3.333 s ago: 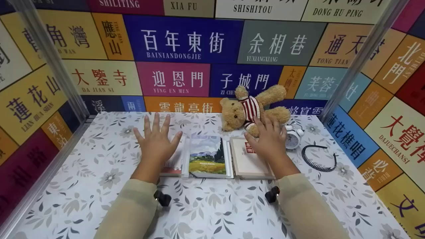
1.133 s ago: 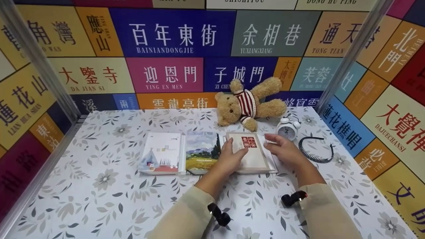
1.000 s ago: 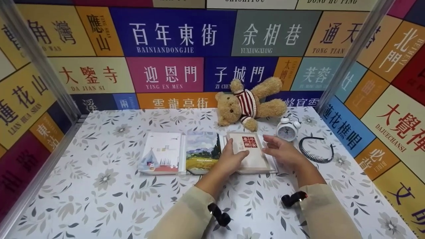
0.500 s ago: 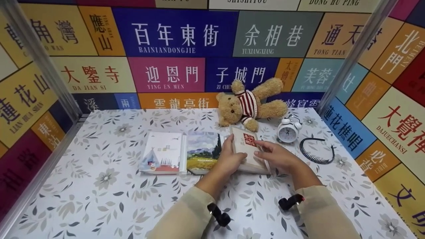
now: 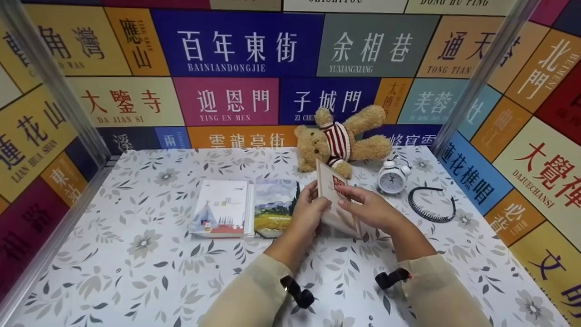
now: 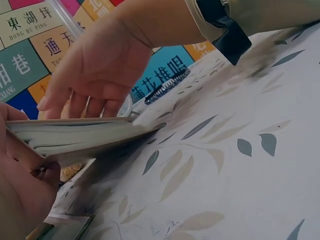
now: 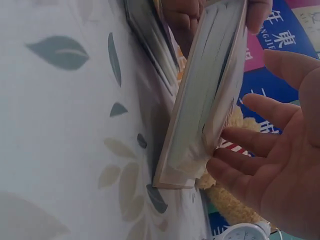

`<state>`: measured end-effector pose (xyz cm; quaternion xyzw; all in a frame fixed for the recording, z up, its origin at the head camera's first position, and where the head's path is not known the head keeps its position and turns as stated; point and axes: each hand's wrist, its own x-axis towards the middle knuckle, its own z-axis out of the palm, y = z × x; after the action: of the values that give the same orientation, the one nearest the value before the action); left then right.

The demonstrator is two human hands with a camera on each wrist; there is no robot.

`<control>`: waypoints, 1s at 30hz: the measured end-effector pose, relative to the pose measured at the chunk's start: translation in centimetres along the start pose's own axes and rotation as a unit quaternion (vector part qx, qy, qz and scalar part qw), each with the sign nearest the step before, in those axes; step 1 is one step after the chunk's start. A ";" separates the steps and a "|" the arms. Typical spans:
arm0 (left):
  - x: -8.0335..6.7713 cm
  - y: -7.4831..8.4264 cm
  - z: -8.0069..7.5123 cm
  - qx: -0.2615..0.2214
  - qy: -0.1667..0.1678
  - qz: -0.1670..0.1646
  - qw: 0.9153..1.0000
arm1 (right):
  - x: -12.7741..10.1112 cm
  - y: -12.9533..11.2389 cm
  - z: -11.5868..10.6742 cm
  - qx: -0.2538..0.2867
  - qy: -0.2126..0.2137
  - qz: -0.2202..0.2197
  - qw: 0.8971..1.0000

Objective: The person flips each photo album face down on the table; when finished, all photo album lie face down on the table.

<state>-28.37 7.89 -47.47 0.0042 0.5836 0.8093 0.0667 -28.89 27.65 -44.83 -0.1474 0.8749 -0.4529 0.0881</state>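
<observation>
Above-left of the teddy bear [image 5: 338,141], a blue panel [image 5: 238,43] reads BAINIANDONGJIE; above the bear, a grey panel [image 5: 376,47] – YUXIANGXIANG; left, a pink panel [image 5: 226,101] – YING EN MEN. The held book [image 5: 335,212]'s red label [image 5: 338,180]: too slanted to read.

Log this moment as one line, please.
Left hand: grips rectangular beige hardcover book with red print | Right hand: touches its cover | Book: tilted | Nearby: rectangular green landscape-print album, lying flat

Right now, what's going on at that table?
A person's left hand grips a tilted, beige rectangular book with red print; the right hand seems to touch its printed side. A white book with a tent picture and a landscape-covered book lie side by side on the white leaf-patterned table.
</observation>
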 end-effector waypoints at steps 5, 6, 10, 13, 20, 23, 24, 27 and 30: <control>-0.5 0.7 0.1 -0.011 -0.037 0.032 0.999 | -0.1 -1.6 0.3 0.075 -0.004 -0.002 0.997; -0.5 0.8 0.1 -0.015 -0.047 0.034 0.998 | -0.2 -1.9 0.3 0.092 -0.003 -0.003 0.996; -0.6 1.0 0.1 -0.023 -0.086 0.033 0.995 | -0.3 -2.8 0.5 0.156 0.005 -0.008 0.988; -0.5 0.9 0.0 -0.011 -0.099 0.040 0.994 | -0.3 -3.2 0.5 0.189 0.022 -0.001 0.982; -0.4 0.6 0.0 0.004 -0.137 0.066 0.988 | -0.4 -3.4 0.4 0.243 0.058 0.030 0.968; -0.4 0.5 0.0 0.032 -0.148 0.076 0.986 | -0.5 -3.3 0.2 0.256 0.069 0.041 0.963; -0.4 0.5 0.0 0.042 -0.147 0.078 0.985 | -0.5 -3.2 0.1 0.256 0.072 0.045 0.963; -0.4 0.3 0.0 0.075 -0.138 0.067 0.985 | -0.6 -2.9 -0.1 0.262 0.092 0.042 0.960; -0.5 0.1 0.0 0.108 -0.127 0.048 0.985 | -0.5 -2.6 -0.2 0.259 0.124 0.032 0.957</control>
<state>-27.86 7.75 -47.32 0.1420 0.6535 0.7367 0.0999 -28.01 26.53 -42.53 -0.0344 0.7359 -0.6757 0.0286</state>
